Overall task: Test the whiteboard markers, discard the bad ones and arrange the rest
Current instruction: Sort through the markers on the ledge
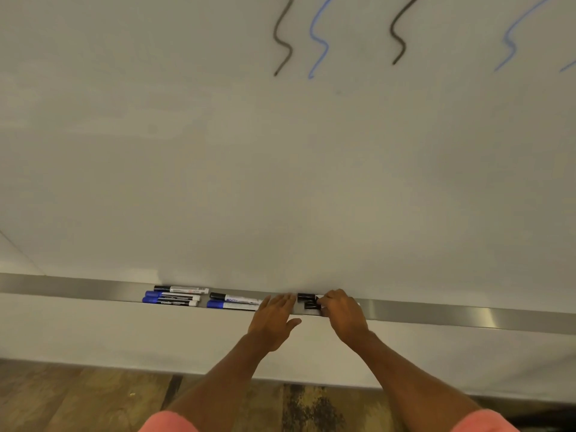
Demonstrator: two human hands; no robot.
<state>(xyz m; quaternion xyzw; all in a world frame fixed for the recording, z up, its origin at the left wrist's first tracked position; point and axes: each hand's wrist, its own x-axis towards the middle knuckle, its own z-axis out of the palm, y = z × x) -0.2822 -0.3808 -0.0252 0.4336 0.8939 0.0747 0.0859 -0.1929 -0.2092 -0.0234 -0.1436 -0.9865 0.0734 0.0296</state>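
Right hand [341, 313] fingers curled on black-capped markers [307, 302] in tray [467, 316], squaring group; left hand [276, 316] flat, fingers spread, empty, bracing beside; sorted markers [174, 298] lie left.

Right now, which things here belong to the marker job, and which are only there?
For the job:
- markers on the tray: left group, middle pair, black-capped ones under the right hand
- left hand
- tray
- whiteboard with test squiggles

Only there:
- wooden floor
- pink sleeves
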